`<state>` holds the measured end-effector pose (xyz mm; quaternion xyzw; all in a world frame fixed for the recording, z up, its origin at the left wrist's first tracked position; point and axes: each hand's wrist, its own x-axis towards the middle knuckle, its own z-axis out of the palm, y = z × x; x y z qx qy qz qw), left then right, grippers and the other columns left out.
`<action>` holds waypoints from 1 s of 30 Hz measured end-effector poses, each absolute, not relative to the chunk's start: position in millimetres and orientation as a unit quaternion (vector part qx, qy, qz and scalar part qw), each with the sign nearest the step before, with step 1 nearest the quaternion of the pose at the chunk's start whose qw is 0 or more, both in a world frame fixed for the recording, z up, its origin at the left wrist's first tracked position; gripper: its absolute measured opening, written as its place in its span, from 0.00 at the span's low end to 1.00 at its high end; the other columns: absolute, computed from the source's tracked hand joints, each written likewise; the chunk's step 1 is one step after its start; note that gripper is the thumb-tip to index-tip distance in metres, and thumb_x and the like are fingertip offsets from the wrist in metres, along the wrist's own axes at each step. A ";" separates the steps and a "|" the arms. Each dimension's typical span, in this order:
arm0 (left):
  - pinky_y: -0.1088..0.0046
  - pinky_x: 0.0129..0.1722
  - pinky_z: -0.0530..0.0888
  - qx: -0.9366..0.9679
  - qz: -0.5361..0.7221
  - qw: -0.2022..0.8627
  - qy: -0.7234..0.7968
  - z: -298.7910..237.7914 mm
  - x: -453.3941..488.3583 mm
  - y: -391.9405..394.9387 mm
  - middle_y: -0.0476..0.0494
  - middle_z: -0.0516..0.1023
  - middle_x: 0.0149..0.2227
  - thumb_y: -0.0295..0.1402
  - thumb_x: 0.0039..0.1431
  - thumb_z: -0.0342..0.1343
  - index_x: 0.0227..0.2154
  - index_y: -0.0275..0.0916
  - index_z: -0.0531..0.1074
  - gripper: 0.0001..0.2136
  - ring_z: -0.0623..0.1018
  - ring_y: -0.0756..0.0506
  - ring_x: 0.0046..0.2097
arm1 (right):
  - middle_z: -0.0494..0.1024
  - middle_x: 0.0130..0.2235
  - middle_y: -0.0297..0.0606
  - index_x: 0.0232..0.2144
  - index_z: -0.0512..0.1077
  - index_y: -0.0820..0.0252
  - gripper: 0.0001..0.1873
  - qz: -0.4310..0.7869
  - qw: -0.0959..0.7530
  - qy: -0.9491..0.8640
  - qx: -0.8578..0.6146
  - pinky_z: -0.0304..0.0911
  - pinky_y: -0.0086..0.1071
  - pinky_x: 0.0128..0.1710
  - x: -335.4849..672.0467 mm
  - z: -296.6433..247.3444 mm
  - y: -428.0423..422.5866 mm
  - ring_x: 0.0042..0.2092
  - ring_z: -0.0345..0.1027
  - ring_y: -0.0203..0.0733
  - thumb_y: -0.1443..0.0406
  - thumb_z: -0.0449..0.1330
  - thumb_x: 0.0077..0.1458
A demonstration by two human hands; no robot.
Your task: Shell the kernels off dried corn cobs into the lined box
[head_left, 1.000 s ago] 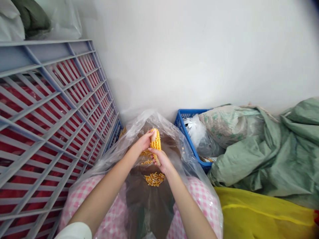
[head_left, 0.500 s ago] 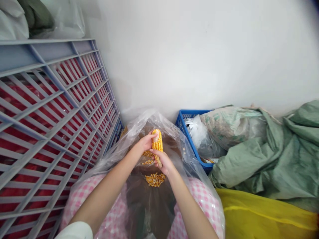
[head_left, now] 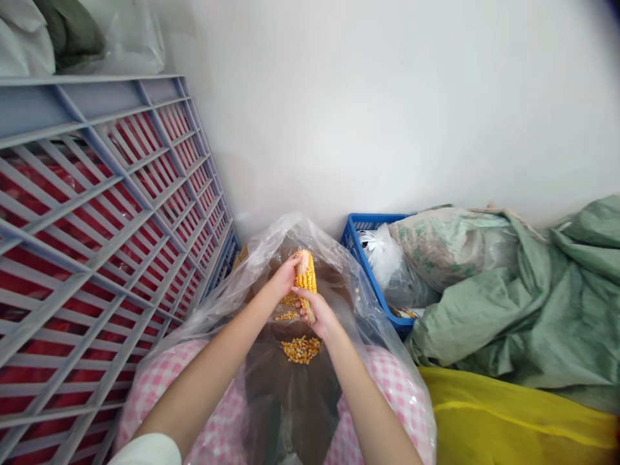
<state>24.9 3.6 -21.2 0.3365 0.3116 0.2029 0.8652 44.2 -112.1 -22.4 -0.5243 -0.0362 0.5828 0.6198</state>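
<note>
A yellow corn cob [head_left: 305, 279] is held between my two hands, tilted slightly, with a pale bare strip along its upper left side. My left hand [head_left: 287, 276] is closed around the upper part, its thumb pressing near the bare strip. Lower down, my right hand [head_left: 317, 311] grips the cob, thumb across its front; some of its fingers are hidden behind. Beneath the hands, loose corn kernels [head_left: 301, 349] lie in a pile in the clear plastic bag [head_left: 203, 316], which spreads open over my lap. More kernels [head_left: 287, 315] show just behind the hands.
A tall grey-purple plastic crate [head_left: 121, 213] with red contents stands close on the left. On the right are a blue basket [head_left: 372, 284] holding plastic bags, a green tarp [head_left: 489, 316] and a yellow sack [head_left: 513, 420]. A white wall [head_left: 368, 110] rises behind.
The left hand has shifted very slightly on the upper part of the cob. Both hands keep hold of it, and the kernel pile looks the same.
</note>
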 end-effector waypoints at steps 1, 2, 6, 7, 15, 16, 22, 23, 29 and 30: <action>0.70 0.34 0.70 0.336 0.205 0.866 0.310 -21.3 25.1 2.7 0.46 0.75 0.30 0.34 0.50 0.56 0.41 0.39 0.69 0.14 0.75 0.46 0.32 | 0.65 0.16 0.26 0.29 0.65 0.62 0.13 0.582 0.621 -0.036 -0.523 0.42 0.18 0.11 44.8 -22.2 -112.1 0.14 0.51 0.24 0.63 0.62 0.42; 0.70 0.35 0.70 0.334 0.206 0.867 0.308 -20.8 25.3 1.8 0.46 0.76 0.30 0.34 0.51 0.55 0.42 0.39 0.69 0.14 0.75 0.46 0.32 | 0.65 0.16 0.26 0.29 0.64 0.62 0.13 0.582 0.623 -0.036 -0.522 0.42 0.18 0.11 45.4 -21.8 -112.2 0.14 0.51 0.24 0.63 0.62 0.42; 0.68 0.35 0.70 0.308 0.189 0.879 0.311 -14.8 26.7 -0.3 0.43 0.76 0.31 0.34 0.52 0.50 0.42 0.37 0.69 0.14 0.75 0.45 0.33 | 0.65 0.16 0.26 0.29 0.64 0.62 0.13 0.583 0.625 -0.037 -0.517 0.43 0.18 0.11 46.5 -20.3 -113.0 0.14 0.51 0.24 0.62 0.62 0.42; 0.67 0.35 0.70 0.302 0.184 0.881 0.314 -12.9 27.0 -0.5 0.43 0.76 0.31 0.34 0.53 0.48 0.42 0.36 0.68 0.14 0.75 0.45 0.32 | 0.65 0.16 0.26 0.29 0.64 0.62 0.13 0.584 0.624 -0.037 -0.517 0.43 0.18 0.11 46.4 -20.1 -113.0 0.14 0.51 0.24 0.62 0.62 0.42; 0.63 0.34 0.71 0.271 0.154 0.886 0.345 -1.1 24.7 5.1 0.40 0.75 0.27 0.30 0.49 0.43 0.39 0.33 0.68 0.15 0.75 0.42 0.30 | 0.65 0.16 0.27 0.29 0.66 0.63 0.13 0.588 0.611 -0.041 -0.529 0.43 0.19 0.11 43.5 -21.9 -112.2 0.14 0.52 0.25 0.63 0.63 0.42; 0.63 0.34 0.71 0.267 0.153 0.887 0.346 0.0 24.1 6.4 0.40 0.75 0.26 0.29 0.47 0.43 0.38 0.33 0.67 0.15 0.75 0.42 0.30 | 0.65 0.16 0.27 0.29 0.66 0.63 0.12 0.589 0.608 -0.041 -0.531 0.43 0.19 0.11 43.2 -22.2 -112.3 0.14 0.52 0.25 0.63 0.63 0.42; 0.61 0.34 0.71 0.239 0.138 0.893 0.356 2.7 21.1 11.9 0.41 0.73 0.25 0.26 0.40 0.45 0.35 0.34 0.67 0.16 0.75 0.41 0.29 | 0.65 0.16 0.28 0.29 0.66 0.64 0.10 0.591 0.597 -0.047 -0.540 0.43 0.19 0.11 40.3 -23.7 -114.7 0.14 0.52 0.26 0.65 0.62 0.43; 0.61 0.34 0.71 0.234 0.135 0.893 0.360 2.2 20.8 12.2 0.41 0.73 0.25 0.25 0.39 0.45 0.34 0.34 0.67 0.16 0.75 0.41 0.29 | 0.65 0.15 0.28 0.29 0.66 0.63 0.10 0.592 0.596 -0.047 -0.541 0.43 0.19 0.11 39.9 -23.7 -115.3 0.14 0.52 0.26 0.65 0.62 0.43; 0.63 0.33 0.71 0.207 0.136 0.889 0.385 -2.2 21.5 12.0 0.43 0.71 0.23 0.24 0.37 0.46 0.31 0.36 0.66 0.14 0.74 0.42 0.28 | 0.65 0.15 0.28 0.30 0.65 0.63 0.09 0.595 0.586 -0.047 -0.548 0.43 0.19 0.10 38.4 -23.5 -117.4 0.13 0.51 0.26 0.66 0.60 0.44; 0.64 0.33 0.71 0.203 0.137 0.889 0.387 -2.4 21.7 11.8 0.43 0.71 0.22 0.24 0.37 0.46 0.30 0.36 0.66 0.13 0.74 0.43 0.28 | 0.65 0.15 0.28 0.30 0.65 0.63 0.09 0.596 0.585 -0.046 -0.549 0.43 0.19 0.10 38.3 -23.5 -117.4 0.13 0.52 0.26 0.66 0.60 0.44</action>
